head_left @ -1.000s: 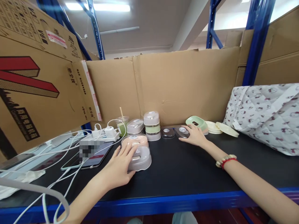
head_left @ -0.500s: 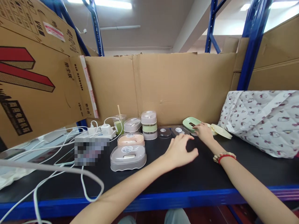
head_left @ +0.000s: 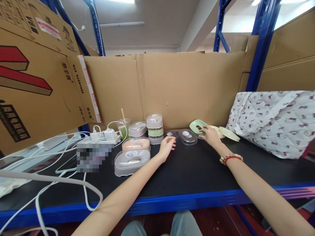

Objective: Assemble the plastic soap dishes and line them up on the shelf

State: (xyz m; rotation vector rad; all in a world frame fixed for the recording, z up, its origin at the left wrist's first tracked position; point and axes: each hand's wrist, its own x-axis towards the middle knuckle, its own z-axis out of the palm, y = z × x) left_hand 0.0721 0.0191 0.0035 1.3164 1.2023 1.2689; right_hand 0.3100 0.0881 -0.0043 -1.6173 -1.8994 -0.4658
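My left hand (head_left: 167,148) hovers by the front of a small clear lid (head_left: 171,134), fingers loosely bent and apart, with nothing seen in them. Whether it touches the lid I cannot tell. My right hand (head_left: 211,135) has its fingers on the right edge of a light green oval tray (head_left: 197,126) with a slot in its middle. The tray is tilted up near the cardboard; my thumb is partly hidden. A larger clear lid with a round sticker (head_left: 187,137) lies between my hands. Right of my right hand are cream oval pieces (head_left: 230,134).
Stacked oval boxes (head_left: 155,126) stand left of the lids, with a peach box (head_left: 136,144) and a grey box (head_left: 132,163) in front. A drink cup (head_left: 123,130), a power strip (head_left: 109,140) and white cables fill the left. A quilted bag (head_left: 273,123) sits right.
My left hand has moved left and back, from the open mat to the small clear lid, its fingers less spread. My right hand stays at the green tray. The view has shifted slightly.
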